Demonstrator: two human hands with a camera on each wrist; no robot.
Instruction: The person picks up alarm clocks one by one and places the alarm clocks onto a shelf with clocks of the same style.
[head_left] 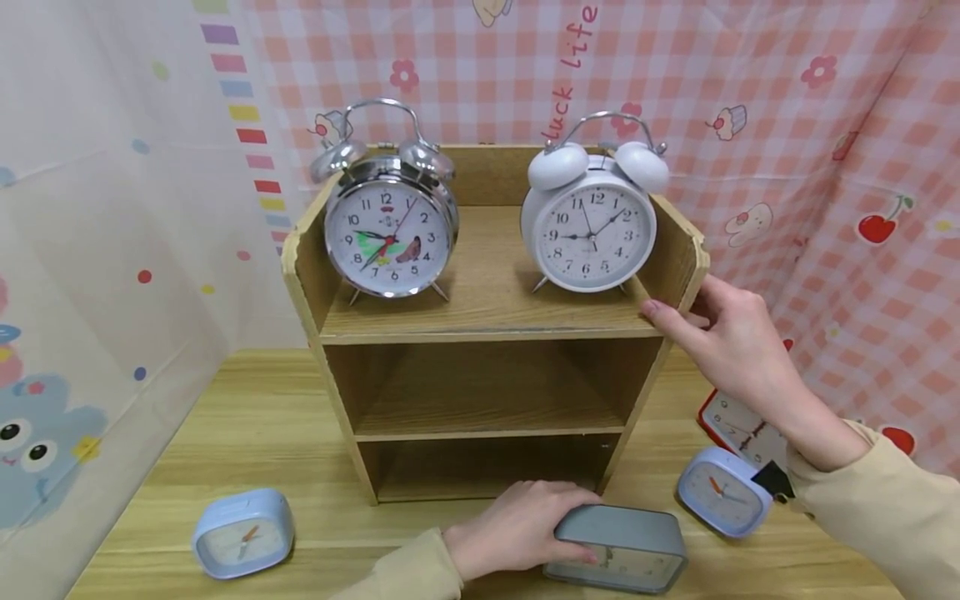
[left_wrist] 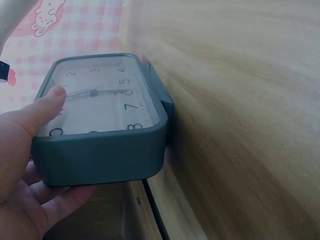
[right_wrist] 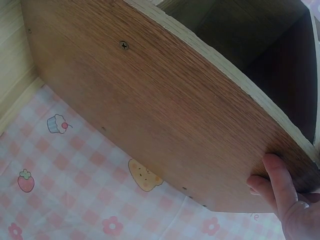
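A grey-green rectangular alarm clock (head_left: pixel 626 533) stands on the table in front of a small wooden shelf (head_left: pixel 491 337). My left hand (head_left: pixel 525 529) grips it from its left end, the thumb over the face and the other fingers behind, as the left wrist view shows. My right hand (head_left: pixel 731 342) holds the shelf's upper right side, its thumb at the top board's front edge and its fingers against the outer side panel (right_wrist: pixel 165 100). On the top board stand a silver twin-bell clock (head_left: pixel 390 229) at left and a white twin-bell clock (head_left: pixel 591 225) at right.
A light blue clock (head_left: pixel 243 533) sits on the table at left. Another blue clock (head_left: pixel 723 492) leans at right, with a red-rimmed clock (head_left: pixel 738 429) behind it, partly hidden by the right arm. Patterned cloth (head_left: pixel 480 75) hangs behind the shelf and at both sides.
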